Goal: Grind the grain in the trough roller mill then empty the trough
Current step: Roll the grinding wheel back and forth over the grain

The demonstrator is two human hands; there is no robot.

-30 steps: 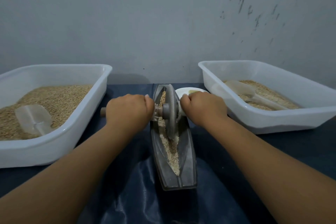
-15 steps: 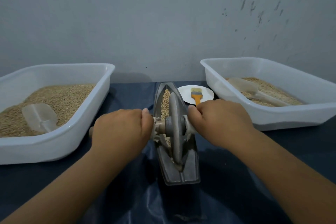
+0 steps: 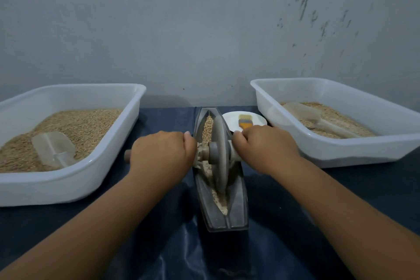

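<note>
A dark grey boat-shaped trough [image 3: 238,209] lies lengthwise on the table in front of me. Inside it stands a grey roller wheel [image 3: 219,154] on a wooden axle. My left hand [image 3: 162,154] grips the axle's left handle, whose wooden end [image 3: 127,155] sticks out past my fist. On the other side, my right hand [image 3: 264,145] grips the right handle, hiding it. Whole grain [image 3: 207,130] fills the trough's far half. Paler crushed grain [image 3: 221,203] lies in the near half.
A white tub [image 3: 109,173] of grain with a clear scoop [image 3: 53,149] stands at the left. At the right, a second white tub [image 3: 341,150] holds paler grain and a scoop [image 3: 318,120]. A white plate [image 3: 229,118] with an orange brush [image 3: 246,123] sits behind the trough. Dark sheeting covers the table.
The wheel rolled from the trough's far half toward me to the near end, then back away to about the middle. Both hands kept hold of the axle throughout.
</note>
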